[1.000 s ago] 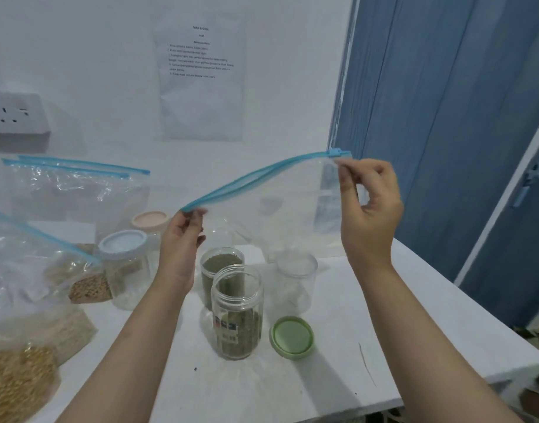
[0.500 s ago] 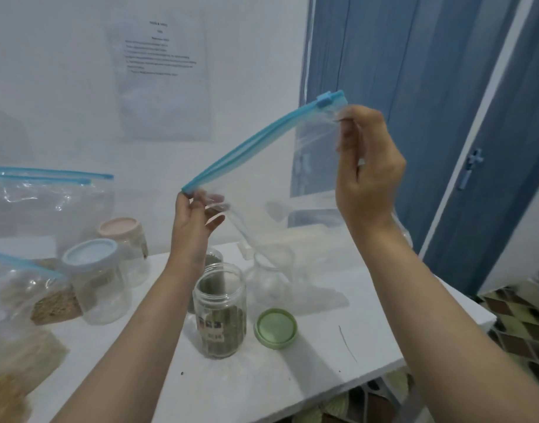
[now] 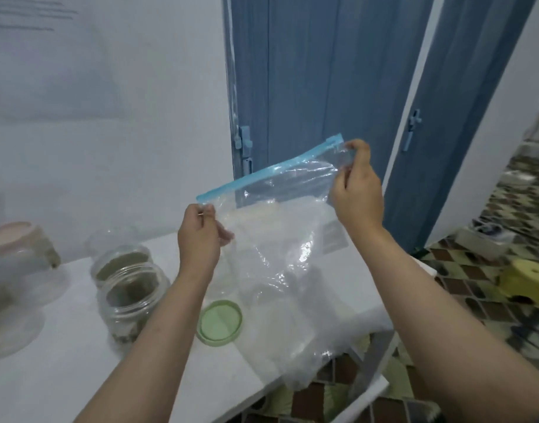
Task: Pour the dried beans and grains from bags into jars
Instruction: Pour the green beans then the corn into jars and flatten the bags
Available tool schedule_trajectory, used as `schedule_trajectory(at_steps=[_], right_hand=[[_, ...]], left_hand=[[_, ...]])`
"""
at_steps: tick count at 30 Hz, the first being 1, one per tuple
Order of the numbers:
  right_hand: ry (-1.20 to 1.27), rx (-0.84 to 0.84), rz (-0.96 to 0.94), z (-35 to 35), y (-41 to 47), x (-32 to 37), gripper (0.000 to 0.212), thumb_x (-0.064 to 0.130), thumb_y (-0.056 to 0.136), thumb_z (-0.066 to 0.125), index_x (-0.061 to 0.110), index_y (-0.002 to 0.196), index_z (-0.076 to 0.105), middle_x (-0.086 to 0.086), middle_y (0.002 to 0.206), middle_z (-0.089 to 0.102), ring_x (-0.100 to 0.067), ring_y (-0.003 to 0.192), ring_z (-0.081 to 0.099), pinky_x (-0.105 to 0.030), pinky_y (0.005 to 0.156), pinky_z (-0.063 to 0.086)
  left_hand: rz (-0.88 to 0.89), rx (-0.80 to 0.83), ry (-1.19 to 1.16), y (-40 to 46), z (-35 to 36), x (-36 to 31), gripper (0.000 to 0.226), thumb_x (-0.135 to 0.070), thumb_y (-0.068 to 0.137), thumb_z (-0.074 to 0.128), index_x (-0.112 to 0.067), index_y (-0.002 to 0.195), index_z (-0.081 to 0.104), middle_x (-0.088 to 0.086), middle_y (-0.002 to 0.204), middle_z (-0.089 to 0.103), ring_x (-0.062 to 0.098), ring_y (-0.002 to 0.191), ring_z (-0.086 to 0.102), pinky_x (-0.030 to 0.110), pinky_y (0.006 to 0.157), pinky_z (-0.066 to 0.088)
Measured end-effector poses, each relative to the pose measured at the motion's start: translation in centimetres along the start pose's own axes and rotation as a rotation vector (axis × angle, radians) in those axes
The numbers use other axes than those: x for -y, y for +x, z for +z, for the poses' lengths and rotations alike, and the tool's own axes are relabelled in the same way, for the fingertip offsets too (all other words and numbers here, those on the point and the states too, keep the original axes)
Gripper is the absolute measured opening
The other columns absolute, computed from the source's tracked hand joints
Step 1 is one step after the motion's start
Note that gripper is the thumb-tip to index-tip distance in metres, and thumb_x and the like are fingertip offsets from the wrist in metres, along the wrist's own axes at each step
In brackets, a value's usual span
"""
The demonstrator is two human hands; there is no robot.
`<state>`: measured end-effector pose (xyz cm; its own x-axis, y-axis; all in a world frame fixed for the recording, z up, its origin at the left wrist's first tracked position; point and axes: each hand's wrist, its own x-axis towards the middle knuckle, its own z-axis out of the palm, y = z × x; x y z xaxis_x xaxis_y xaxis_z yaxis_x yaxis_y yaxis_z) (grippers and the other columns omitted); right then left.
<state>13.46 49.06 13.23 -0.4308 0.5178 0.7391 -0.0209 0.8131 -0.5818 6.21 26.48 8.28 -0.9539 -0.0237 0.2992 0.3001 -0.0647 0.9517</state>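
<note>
I hold an empty clear zip bag [image 3: 280,227] with a blue zipper strip above the right part of the white table [image 3: 63,377]. My left hand [image 3: 201,236] pinches its left top corner, my right hand [image 3: 356,190] pinches its right top corner. The bag hangs down over the table's right end. Two open glass jars with green grains stand left of my left arm, the near jar [image 3: 129,300] in front of the far jar [image 3: 120,262]. A green lid [image 3: 221,323] lies on the table between my arms.
A pink-lidded jar [image 3: 21,242] and a blurred clear jar [image 3: 8,300] stand at the far left. A blue door [image 3: 308,87] rises behind the table. To the right lies patterned tile floor with a yellow stool [image 3: 527,279].
Both hands have carried the bag lower and to the right, past the jars. The view has swung right, so the filled bags at the left have left the frame.
</note>
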Motion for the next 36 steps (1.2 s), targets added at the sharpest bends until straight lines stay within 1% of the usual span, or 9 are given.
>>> schedule_trajectory(at_steps=[4, 9, 14, 17, 20, 25, 29, 34, 36], right_hand=[[-0.054, 0.142, 0.09, 1.6, 1.9, -6.8, 0.027, 0.007, 0.097, 0.039, 0.022, 0.118, 0.048, 0.0, 0.074, 0.053, -0.022, 0.068, 0.052, -0.03, 0.052, 0.032], [-0.026, 0.274, 0.222, 4.4, 3.9, -13.3, 0.023, 0.001, 0.091, 0.037, 0.019, 0.091, 0.053, -0.001, 0.097, 0.06, -0.022, 0.087, 0.054, -0.03, 0.067, 0.036], [-0.007, 0.536, 0.25, 9.1, 4.2, -18.2, 0.028, 0.005, 0.096, 0.042, 0.01, 0.118, 0.058, -0.009, 0.124, 0.051, -0.021, 0.092, 0.052, -0.027, 0.078, 0.037], [-0.057, 0.752, 0.22, 11.6, 4.2, -20.5, 0.042, 0.006, 0.097, 0.043, 0.012, 0.137, 0.05, -0.009, 0.142, 0.04, -0.027, 0.119, 0.051, -0.033, 0.096, 0.039], [-0.229, 0.913, 0.149, 13.0, 4.3, -21.5, 0.048, 0.019, 0.101, 0.043, 0.022, 0.149, 0.039, -0.006, 0.156, 0.026, -0.03, 0.137, 0.033, -0.043, 0.107, 0.031], [-0.303, 1.087, 0.155, 12.1, 4.7, -21.5, 0.048, 0.034, 0.103, 0.041, 0.034, 0.151, 0.033, -0.003, 0.163, 0.013, -0.032, 0.144, 0.02, -0.045, 0.11, 0.025], [-0.293, 1.22, 0.114, 8.6, 2.3, -21.0, 0.046, 0.039, 0.104, 0.039, 0.037, 0.149, 0.035, 0.003, 0.163, 0.016, -0.028, 0.146, 0.017, -0.043, 0.112, 0.023], [-0.317, 1.398, 0.046, 6.8, -1.9, -20.2, 0.05, 0.052, 0.103, 0.03, 0.044, 0.152, 0.025, 0.005, 0.166, 0.004, -0.027, 0.151, 0.004, -0.049, 0.119, 0.01], [-0.376, 1.432, 0.066, 7.5, -3.2, -20.6, 0.053, 0.054, 0.103, 0.024, 0.044, 0.154, 0.015, 0.003, 0.167, -0.004, -0.03, 0.152, -0.004, -0.055, 0.12, 0.003]], left_hand=[[-0.071, -0.018, 0.028, 0.5, 5.1, 2.1, 0.012, -0.028, 0.105, 0.042, -0.018, 0.111, 0.044, 0.003, 0.071, 0.054, 0.007, 0.045, 0.059, 0.024, 0.052, 0.05], [-0.128, 0.048, 0.113, 1.0, 10.2, 5.0, 0.031, -0.028, 0.1, 0.052, -0.027, 0.121, 0.029, 0.003, 0.1, 0.06, 0.017, 0.078, 0.066, 0.031, 0.077, 0.054], [-0.225, 0.091, 0.45, 2.6, 13.2, 9.3, 0.042, -0.021, 0.098, 0.056, -0.016, 0.137, 0.043, 0.006, 0.14, 0.04, 0.02, 0.101, 0.053, 0.031, 0.095, 0.042], [-0.329, 0.141, 0.566, 3.6, 13.6, 12.0, 0.051, -0.023, 0.099, 0.053, -0.01, 0.147, 0.038, 0.01, 0.15, 0.032, 0.029, 0.122, 0.052, 0.036, 0.109, 0.038], [-0.45, 0.134, 0.518, 4.5, 13.2, 14.1, 0.055, -0.025, 0.099, 0.053, -0.008, 0.149, 0.036, 0.012, 0.151, 0.034, 0.035, 0.115, 0.059, 0.047, 0.101, 0.048], [-0.488, 0.136, 0.625, 4.5, 13.2, 13.9, 0.063, -0.039, 0.102, 0.046, -0.018, 0.156, 0.021, 0.009, 0.162, 0.017, 0.029, 0.143, 0.034, 0.04, 0.118, 0.027], [-0.483, 0.164, 0.725, 1.8, 13.9, 12.3, 0.066, -0.051, 0.101, 0.038, -0.029, 0.157, 0.013, -0.002, 0.165, -0.007, 0.025, 0.148, 0.022, 0.04, 0.12, 0.02], [-0.601, 0.141, 0.825, -3.3, 14.9, 11.5, 0.071, -0.059, 0.097, 0.04, -0.03, 0.156, 0.015, 0.003, 0.163, -0.001, 0.036, 0.146, 0.019, 0.046, 0.115, 0.024], [-0.634, 0.148, 0.771, -4.0, 14.8, 11.3, 0.073, -0.062, 0.094, 0.042, -0.033, 0.155, 0.014, 0.005, 0.16, 0.008, 0.036, 0.141, 0.031, 0.047, 0.114, 0.03]])
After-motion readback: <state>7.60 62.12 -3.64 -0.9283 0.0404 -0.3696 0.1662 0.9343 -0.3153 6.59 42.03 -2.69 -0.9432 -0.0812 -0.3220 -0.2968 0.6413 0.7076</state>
